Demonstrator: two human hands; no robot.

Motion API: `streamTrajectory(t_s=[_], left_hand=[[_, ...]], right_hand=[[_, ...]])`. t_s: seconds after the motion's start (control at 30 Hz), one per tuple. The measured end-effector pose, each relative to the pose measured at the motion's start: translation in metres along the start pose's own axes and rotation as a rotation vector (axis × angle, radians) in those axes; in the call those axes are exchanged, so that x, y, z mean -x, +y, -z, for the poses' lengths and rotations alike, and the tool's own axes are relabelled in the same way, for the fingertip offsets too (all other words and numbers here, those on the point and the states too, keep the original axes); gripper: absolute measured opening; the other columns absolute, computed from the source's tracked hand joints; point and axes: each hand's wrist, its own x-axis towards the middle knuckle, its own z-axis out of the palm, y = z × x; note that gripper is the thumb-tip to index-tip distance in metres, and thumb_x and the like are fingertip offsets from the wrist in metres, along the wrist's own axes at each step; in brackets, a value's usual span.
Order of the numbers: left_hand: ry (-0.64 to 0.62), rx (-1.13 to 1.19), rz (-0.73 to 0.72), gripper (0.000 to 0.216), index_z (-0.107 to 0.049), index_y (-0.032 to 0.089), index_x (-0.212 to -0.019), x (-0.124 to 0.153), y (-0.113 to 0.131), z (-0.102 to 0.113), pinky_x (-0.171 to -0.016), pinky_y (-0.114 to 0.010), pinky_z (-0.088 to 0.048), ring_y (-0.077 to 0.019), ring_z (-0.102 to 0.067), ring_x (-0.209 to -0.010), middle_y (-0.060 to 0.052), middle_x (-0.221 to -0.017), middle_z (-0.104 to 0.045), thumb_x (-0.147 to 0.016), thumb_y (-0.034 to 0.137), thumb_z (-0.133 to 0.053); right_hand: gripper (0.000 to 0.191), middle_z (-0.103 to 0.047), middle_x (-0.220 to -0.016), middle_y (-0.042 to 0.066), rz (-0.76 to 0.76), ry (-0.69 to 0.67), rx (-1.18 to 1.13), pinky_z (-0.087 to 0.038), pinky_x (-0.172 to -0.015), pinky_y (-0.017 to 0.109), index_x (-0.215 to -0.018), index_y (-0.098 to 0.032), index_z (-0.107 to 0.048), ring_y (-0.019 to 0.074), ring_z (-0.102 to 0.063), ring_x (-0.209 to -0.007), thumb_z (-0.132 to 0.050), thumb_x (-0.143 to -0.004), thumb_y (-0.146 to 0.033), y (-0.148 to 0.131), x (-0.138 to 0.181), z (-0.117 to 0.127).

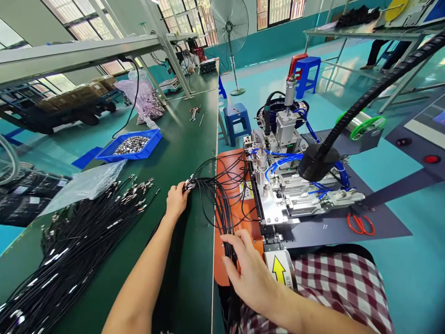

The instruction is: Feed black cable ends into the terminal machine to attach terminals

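A bundle of thin black cables (224, 208) with small metal ends runs across the edge of the green table and over an orange plate (225, 167). Near the metal ends, my left hand (176, 200) is closed around the bundle. My right hand (245, 264) curls about the same cables further down, thumb on one side and fingers on the other. Some loose strands loop toward the machine (288, 171) on the right. On the table to the left lies a large pile of similar black cables (79, 246).
A blue tray (153, 139) of small metal parts sits on the green table (187, 139), with a bag of parts (148, 99) behind it. Red-handled scissors (361, 225) lie right of the machine. A black flexible hose (375, 93) crosses above it. Blue stools (236, 118) stand beyond.
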Motion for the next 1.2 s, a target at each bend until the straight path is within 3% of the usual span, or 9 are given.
streamTrajectory(t_s=[0.23,0.37,0.47,0.63,0.77,0.9,1.03,1.1,1.2], left_hand=[[0.062,0.116,0.038,0.042,-0.050,0.020,-0.130,-0.002,0.026,-0.009,-0.089,-0.047,-0.039,-0.0322,-0.046,-0.109,-0.015,-0.110,-0.052,-0.089,0.031,-0.048],[0.076,0.241,0.024,0.043,-0.055,0.022,-0.125,0.009,0.029,0.003,-0.096,-0.049,-0.035,-0.0317,-0.044,-0.114,-0.013,-0.112,-0.052,-0.082,0.025,-0.056],[0.109,0.386,0.010,0.034,-0.057,0.019,-0.119,0.032,0.034,0.016,-0.096,-0.044,-0.036,-0.0282,-0.045,-0.114,-0.012,-0.114,-0.053,-0.088,0.032,-0.048],[-0.147,0.691,-0.063,0.044,-0.064,0.016,-0.097,0.082,0.054,0.015,-0.057,-0.026,-0.044,-0.0142,-0.053,-0.059,-0.002,-0.071,-0.056,-0.088,0.054,-0.043],[-0.304,0.856,-0.065,0.047,-0.064,0.014,-0.086,0.104,0.065,0.009,-0.043,-0.023,-0.037,-0.0098,-0.047,-0.044,0.000,-0.064,-0.055,-0.084,0.058,-0.047],[-0.167,0.930,-0.002,0.036,-0.058,0.016,-0.090,0.116,0.071,0.014,-0.048,-0.021,-0.036,-0.0091,-0.046,-0.051,0.003,-0.067,-0.051,-0.086,0.051,-0.051],[-0.021,0.934,0.017,0.027,-0.053,0.018,-0.082,0.140,0.078,0.023,-0.057,-0.020,-0.036,-0.0094,-0.043,-0.061,0.004,-0.069,-0.046,-0.086,0.045,-0.054],[-0.112,0.924,-0.026,0.031,-0.053,0.017,-0.070,0.157,0.082,0.024,-0.054,-0.020,-0.033,-0.0092,-0.040,-0.057,0.005,-0.063,-0.043,-0.085,0.044,-0.058],[-0.414,0.894,-0.056,0.032,-0.058,0.015,-0.070,0.182,0.086,0.022,-0.051,-0.021,-0.031,-0.0090,-0.040,-0.053,0.005,-0.058,-0.046,-0.083,0.044,-0.060]], right_hand=[[0.046,-0.040,-0.118,0.010,-0.013,-0.084,-0.048,-0.053,-0.085,0.039,-0.131,-0.027,-0.035,0.0207,-0.061,-0.092,-0.043,-0.090,-0.010,0.008,0.007,-0.015],[0.043,-0.038,-0.124,0.011,-0.049,-0.033,-0.086,-0.048,-0.095,0.040,-0.128,-0.026,-0.038,0.0217,-0.057,-0.105,-0.043,-0.089,-0.008,0.019,0.007,-0.014],[0.045,-0.035,-0.133,0.011,-0.057,-0.002,-0.105,-0.044,-0.101,0.040,-0.129,-0.026,-0.038,0.0229,-0.051,-0.117,-0.044,-0.088,-0.008,0.022,0.006,-0.008],[0.045,-0.048,-0.127,0.007,-0.118,-0.042,-0.175,-0.043,-0.102,0.039,-0.128,-0.026,-0.040,0.0220,-0.051,-0.119,-0.046,-0.087,-0.009,0.019,0.007,-0.001],[0.035,-0.060,-0.112,0.008,-0.147,-0.095,-0.137,-0.049,-0.087,0.036,-0.123,-0.023,-0.044,0.0219,-0.061,-0.101,-0.041,-0.090,-0.011,0.021,0.012,0.001],[0.027,-0.064,-0.085,0.003,-0.173,-0.127,-0.085,-0.048,-0.069,0.032,-0.115,-0.022,-0.045,0.0188,-0.064,-0.072,-0.040,-0.091,-0.012,0.030,0.013,0.004],[0.014,-0.064,-0.079,0.000,-0.149,-0.057,-0.039,-0.044,-0.068,0.030,-0.094,-0.023,-0.048,0.0185,-0.062,-0.074,-0.045,-0.088,-0.010,0.039,0.005,0.008],[0.012,-0.064,-0.079,0.000,-0.141,-0.032,-0.054,-0.044,-0.067,0.029,-0.090,-0.022,-0.048,0.0179,-0.062,-0.074,-0.048,-0.087,-0.011,0.042,0.002,0.007],[0.011,-0.063,-0.079,0.001,-0.143,0.003,-0.081,-0.043,-0.065,0.028,-0.087,-0.022,-0.048,0.0176,-0.061,-0.073,-0.052,-0.085,-0.011,0.042,-0.001,0.005]])
